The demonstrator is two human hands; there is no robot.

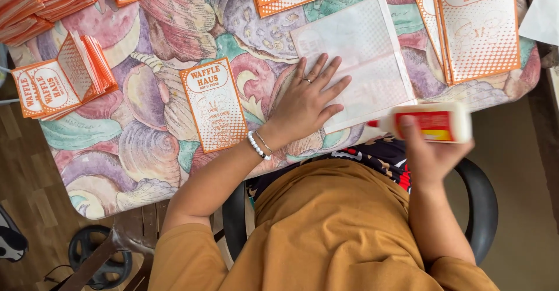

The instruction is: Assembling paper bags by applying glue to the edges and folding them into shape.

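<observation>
Right hand (434, 151) is closest to the lens, off the near edge of the tabletop (116, 169), fingers wrapped around a white glue bottle (434, 122) with a red label. Bottle is motion-blurred and lies roughly level, its long axis running along the near edge, with the red nozzle tip pointing left toward the sheet.

Flat white paper sheet (361, 58) sits near the middle of the near edge, blank side up with faint dot print showing through. Its long axis runs from the far-left corner down to the near-right corner, skewed to the tabletop edge. The near-right corner is just beside the bottle nozzle; I can't tell if they touch.

Left hand (305, 102) is spread open, palm down, pressing on the sheet's near-left part, fingers pointing toward the far edge. It pins the sheet and grips nothing. Ring and bead bracelet visible.

So the sheet lies up and left of the right hand, and the left hand is already on it.

Around it:
- one folded orange-and-white printed bag (214, 105) just left of the left wrist
- fanned stack of bags (64, 78) by the left edge
- more stacks (477, 26) at the far-right corner and along the far edge
</observation>
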